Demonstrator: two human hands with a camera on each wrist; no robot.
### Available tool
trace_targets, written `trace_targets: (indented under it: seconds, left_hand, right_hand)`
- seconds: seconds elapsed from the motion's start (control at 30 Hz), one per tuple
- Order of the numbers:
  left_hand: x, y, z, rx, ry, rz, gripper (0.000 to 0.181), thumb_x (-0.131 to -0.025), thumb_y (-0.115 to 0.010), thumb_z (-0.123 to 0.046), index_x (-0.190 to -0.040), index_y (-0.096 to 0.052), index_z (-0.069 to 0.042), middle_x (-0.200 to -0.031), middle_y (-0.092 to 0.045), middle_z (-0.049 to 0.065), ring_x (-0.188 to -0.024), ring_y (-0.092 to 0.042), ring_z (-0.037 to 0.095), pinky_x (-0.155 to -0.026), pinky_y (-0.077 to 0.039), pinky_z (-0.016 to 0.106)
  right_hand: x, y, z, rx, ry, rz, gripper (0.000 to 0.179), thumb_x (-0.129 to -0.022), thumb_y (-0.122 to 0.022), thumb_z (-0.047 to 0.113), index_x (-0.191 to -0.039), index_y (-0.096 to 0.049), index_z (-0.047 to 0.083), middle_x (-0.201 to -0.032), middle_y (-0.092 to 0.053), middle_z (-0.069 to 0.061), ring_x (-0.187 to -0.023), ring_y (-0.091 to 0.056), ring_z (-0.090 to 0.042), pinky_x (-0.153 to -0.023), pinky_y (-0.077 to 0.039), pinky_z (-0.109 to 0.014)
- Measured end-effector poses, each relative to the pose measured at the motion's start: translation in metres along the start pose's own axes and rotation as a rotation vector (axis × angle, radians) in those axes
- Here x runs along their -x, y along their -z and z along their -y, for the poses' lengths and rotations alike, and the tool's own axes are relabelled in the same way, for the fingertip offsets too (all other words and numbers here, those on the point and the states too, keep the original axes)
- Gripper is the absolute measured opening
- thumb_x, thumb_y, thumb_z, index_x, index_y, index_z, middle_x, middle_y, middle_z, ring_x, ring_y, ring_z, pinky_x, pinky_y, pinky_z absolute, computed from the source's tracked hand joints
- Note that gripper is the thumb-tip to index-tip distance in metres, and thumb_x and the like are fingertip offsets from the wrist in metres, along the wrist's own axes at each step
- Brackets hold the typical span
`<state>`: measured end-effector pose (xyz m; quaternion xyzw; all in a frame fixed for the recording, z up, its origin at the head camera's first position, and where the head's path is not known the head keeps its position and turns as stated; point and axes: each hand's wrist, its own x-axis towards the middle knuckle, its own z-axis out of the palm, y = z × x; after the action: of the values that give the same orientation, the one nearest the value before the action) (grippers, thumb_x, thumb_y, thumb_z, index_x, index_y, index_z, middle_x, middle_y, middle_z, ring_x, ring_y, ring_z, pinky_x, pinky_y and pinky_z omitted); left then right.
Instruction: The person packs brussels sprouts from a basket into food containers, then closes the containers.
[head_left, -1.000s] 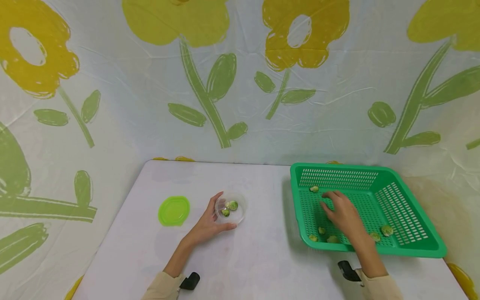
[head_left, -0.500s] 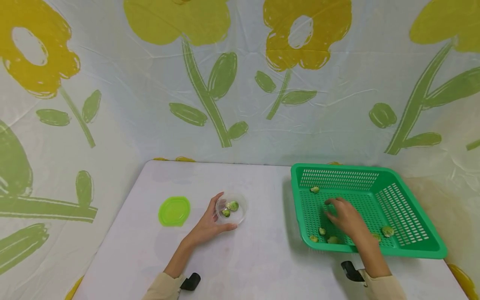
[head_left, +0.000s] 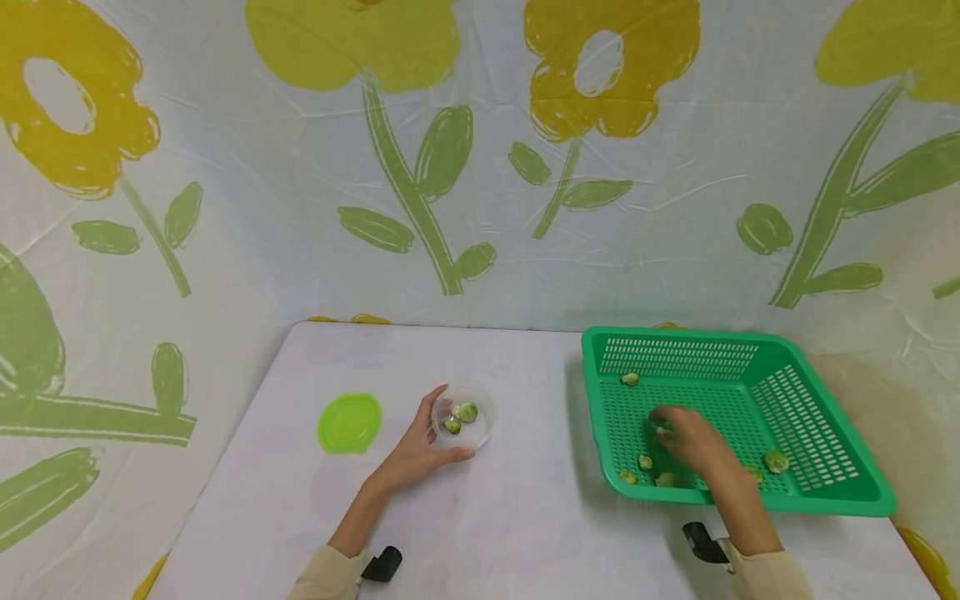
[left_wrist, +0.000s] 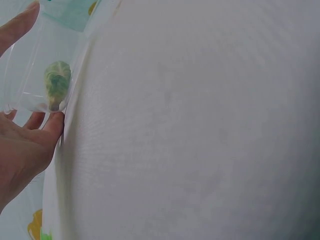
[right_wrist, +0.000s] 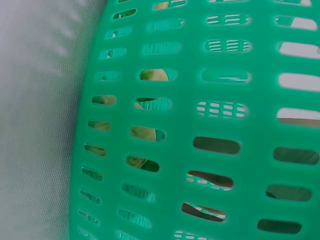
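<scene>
In the head view my left hand point(head_left: 420, 446) holds a round clear plastic bowl point(head_left: 487, 425) from its left side, thumb at the near rim and fingers around the far side. Inside the bowl lie small green Brussels sprouts point(head_left: 466, 412); one sprout point(left_wrist: 57, 82) shows through the wall in the left wrist view. My right hand point(head_left: 697, 442) is down inside the green basket point(head_left: 840, 492), its thumb and fingers drawn together on a small pale-green sprout point(head_left: 663, 426), mostly hidden by them. In the right wrist view the slotted basket wall point(right_wrist: 180, 120) hides this hand.
A bright green lid point(head_left: 349, 423) lies on the white table point(head_left: 517, 533) left of the bowl. Several more sprouts are scattered in the basket, one sprout point(head_left: 630, 378) near its far left corner and another sprout point(head_left: 776, 462) toward the right. A flower-printed cloth point(head_left: 525, 267) hangs behind.
My right hand has moved slightly toward me and right within the basket, its thumb and fingers coming together. The left hand and bowl stay in place.
</scene>
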<state>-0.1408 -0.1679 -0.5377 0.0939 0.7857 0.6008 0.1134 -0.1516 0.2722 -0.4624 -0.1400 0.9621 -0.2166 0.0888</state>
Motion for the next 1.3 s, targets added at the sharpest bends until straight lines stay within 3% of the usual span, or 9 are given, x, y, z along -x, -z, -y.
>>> trace_targets:
  seconds: [0.67,1.03,1.3]
  left_hand:
    - [0.000,-0.001,-0.001,-0.019,-0.004,-0.001,0.113,-0.080,-0.091,-0.035,-0.164,-0.016,-0.028,-0.169,-0.014,0.007,-0.155,-0.019,0.025,-0.121,-0.025,0.057]
    - [0.000,0.000,0.000,-0.014,-0.007,0.004,0.113,-0.080,-0.091,-0.036,-0.164,-0.016,-0.028,-0.169,-0.015,0.008,-0.155,-0.019,0.026,-0.121,-0.025,0.058]
    - [0.001,0.000,-0.001,-0.011,-0.002,0.007,0.113,-0.080,-0.091,-0.036,-0.165,-0.016,-0.028,-0.169,-0.014,0.008,-0.155,-0.018,0.026,-0.121,-0.024,0.057]
  right_hand:
    - [0.002,0.001,0.000,0.056,0.056,-0.040,0.021,-0.085,-0.069,-0.018,-0.106,-0.065,-0.017,-0.100,-0.064,-0.031,-0.094,-0.063,-0.049,-0.074,-0.058,-0.050]
    - [0.001,0.001,0.010,0.004,0.117,-0.212,0.021,-0.085,-0.072,-0.015,-0.105,-0.067,-0.013,-0.097,-0.063,-0.025,-0.086,-0.063,-0.041,-0.067,-0.056,-0.048]
    - [0.000,0.002,0.019,0.021,0.185,-0.416,0.023,-0.085,-0.074,-0.015,-0.106,-0.067,-0.010,-0.099,-0.062,-0.024,-0.083,-0.065,-0.037,-0.063,-0.055,-0.046]
